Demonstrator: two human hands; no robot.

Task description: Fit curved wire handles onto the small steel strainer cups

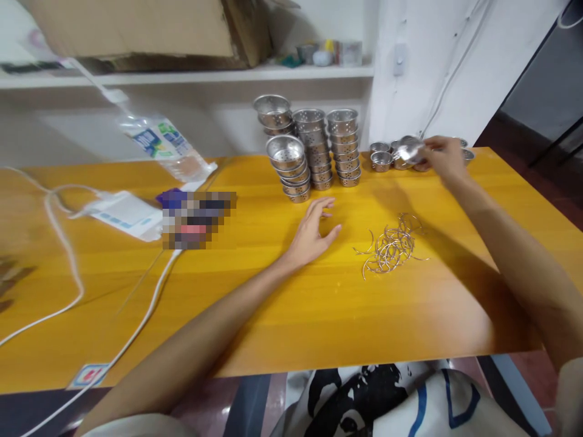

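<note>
My right hand (445, 159) reaches to the back right of the table and grips a shiny metal strainer cup (409, 150) by its edge, tilted above other small cups. My left hand (313, 233) hovers over or rests on the table with fingers apart, holding nothing. Just behind it rise stacks of perforated metal strainer cups (285, 153), the nearest stack leaning a little. Between my two arms lies a loose heap of thin curved wire pieces (390, 247). Several single cups (381, 160) stand at the back right, partly hidden by my right hand.
On the left are a plastic bottle (166, 145), a white power strip (127, 213) and a white cable (157, 291) running across the yellow table (282, 328). A blurred-out item lies beside the strip. A shelf (218, 76) with a cardboard box (146, 30) hangs behind.
</note>
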